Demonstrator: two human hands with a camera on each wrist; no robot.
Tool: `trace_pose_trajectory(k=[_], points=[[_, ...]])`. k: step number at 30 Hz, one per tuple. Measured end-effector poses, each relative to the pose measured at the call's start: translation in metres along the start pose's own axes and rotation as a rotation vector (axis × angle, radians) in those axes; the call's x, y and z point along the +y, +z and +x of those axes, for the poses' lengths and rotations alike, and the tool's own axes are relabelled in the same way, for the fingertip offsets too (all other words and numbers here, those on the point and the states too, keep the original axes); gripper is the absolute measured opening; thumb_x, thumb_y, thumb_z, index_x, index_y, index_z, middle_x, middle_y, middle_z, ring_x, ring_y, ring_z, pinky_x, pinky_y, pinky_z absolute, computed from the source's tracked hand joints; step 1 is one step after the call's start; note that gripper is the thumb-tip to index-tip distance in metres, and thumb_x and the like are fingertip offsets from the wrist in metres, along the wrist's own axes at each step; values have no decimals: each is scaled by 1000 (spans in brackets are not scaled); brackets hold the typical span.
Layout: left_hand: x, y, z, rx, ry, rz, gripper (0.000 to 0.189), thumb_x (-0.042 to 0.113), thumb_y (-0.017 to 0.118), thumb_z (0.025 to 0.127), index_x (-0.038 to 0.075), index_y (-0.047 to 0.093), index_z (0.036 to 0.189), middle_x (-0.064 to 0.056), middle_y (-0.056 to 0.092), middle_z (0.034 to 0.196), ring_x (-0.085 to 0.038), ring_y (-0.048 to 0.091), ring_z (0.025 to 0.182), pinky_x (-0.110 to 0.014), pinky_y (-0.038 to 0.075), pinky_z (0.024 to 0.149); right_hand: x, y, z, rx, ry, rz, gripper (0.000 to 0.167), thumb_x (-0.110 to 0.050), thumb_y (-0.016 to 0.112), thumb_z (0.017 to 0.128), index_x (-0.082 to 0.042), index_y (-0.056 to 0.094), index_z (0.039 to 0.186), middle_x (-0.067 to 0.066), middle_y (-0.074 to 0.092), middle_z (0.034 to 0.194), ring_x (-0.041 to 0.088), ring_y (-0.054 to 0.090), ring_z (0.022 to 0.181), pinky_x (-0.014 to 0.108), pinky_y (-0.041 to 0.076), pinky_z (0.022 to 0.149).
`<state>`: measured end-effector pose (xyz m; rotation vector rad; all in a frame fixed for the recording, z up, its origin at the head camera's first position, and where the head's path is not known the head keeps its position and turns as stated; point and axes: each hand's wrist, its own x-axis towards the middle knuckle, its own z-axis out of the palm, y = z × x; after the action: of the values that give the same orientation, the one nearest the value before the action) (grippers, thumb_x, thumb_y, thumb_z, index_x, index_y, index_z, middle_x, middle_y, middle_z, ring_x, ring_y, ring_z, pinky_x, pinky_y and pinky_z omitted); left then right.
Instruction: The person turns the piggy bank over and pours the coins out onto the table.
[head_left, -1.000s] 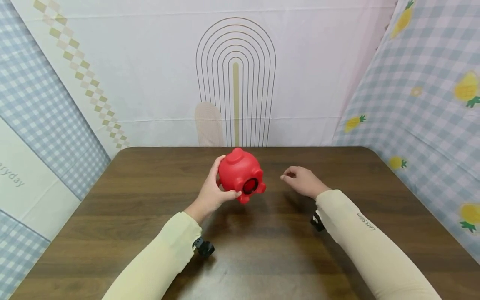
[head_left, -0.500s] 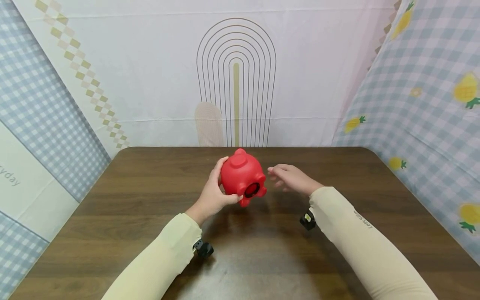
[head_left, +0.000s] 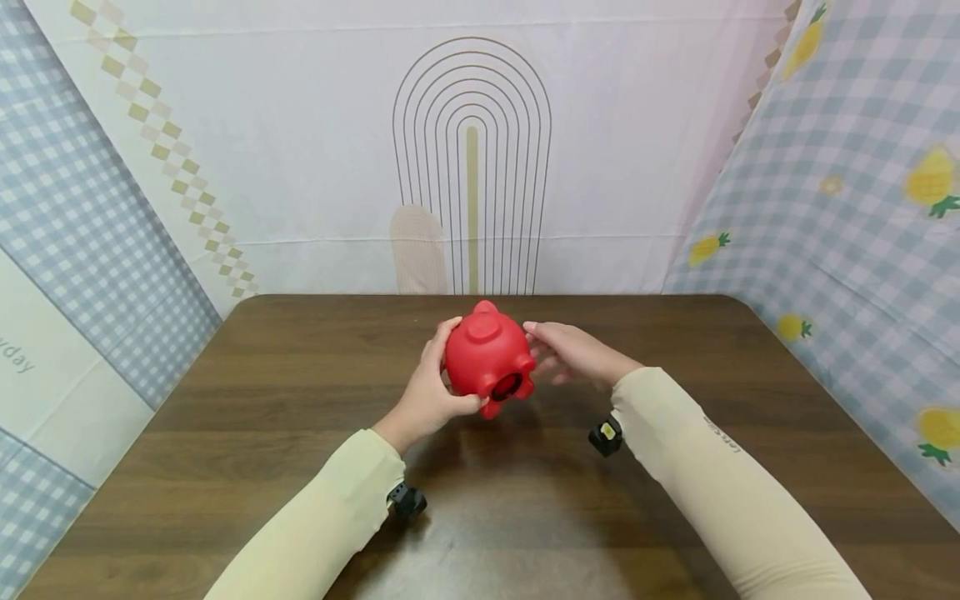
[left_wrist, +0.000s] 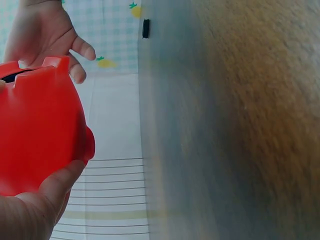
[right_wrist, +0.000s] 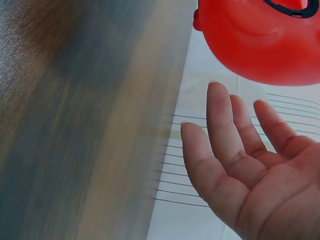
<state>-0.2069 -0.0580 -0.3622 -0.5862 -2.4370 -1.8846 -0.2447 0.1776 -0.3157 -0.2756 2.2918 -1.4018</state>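
A round red piggy bank [head_left: 483, 358] is held tilted above the table, its stubby feet and black-ringed opening [head_left: 507, 386] turned toward the lower right. My left hand [head_left: 427, 396] grips it from the left, thumb on the near side and fingers round the far side. On the other side, my right hand [head_left: 577, 350] is close to the piggy bank's right flank. The right wrist view shows that right hand [right_wrist: 250, 175] with fingers loosely extended, holding nothing, and a gap below the red body [right_wrist: 250, 50]. What lies inside the opening cannot be made out.
Under both arms stretches a dark brown wooden table [head_left: 300, 467]. A white patterned cloth [head_left: 315, 150] hangs behind its far edge, and checked cloths [head_left: 847, 225] hang at the sides. Each wrist carries a small black camera [head_left: 606, 437].
My right hand has moved left to beside the piggy bank, and its fingers have spread from a loose curl. The left hand has shifted the piggy bank slightly right and nearer, turning its opening more downward.
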Motion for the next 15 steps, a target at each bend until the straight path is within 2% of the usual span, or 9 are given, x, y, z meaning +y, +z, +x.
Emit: trace_pose_trajectory(k=[5,10,15], points=[[-1,3,1,-5,18,10,96,5,81,66,33,31,143,0,38,137,-24,41,124,-43,55,84,-3,2,1,-2,-8,19,56,-54,35,98,-8,55,124,5,64,107,23,63,94,34,50,69],[-1,5,0,-12,42,41,99,6,82,65,32,30,144,-3,37,138,-25,41,125,-43,55,84,-2,3,2,-22,-7,-3,60,-59,34,96,-11,53,128,8,61,113,26,62,99,42,52,78],[0,6,-1,-32,50,57,99,7,81,66,31,29,146,-4,37,139,-26,41,125,-43,55,85,-2,5,0,-61,-14,-7,61,-61,33,96,-15,50,133,10,59,115,28,61,99,51,50,86]])
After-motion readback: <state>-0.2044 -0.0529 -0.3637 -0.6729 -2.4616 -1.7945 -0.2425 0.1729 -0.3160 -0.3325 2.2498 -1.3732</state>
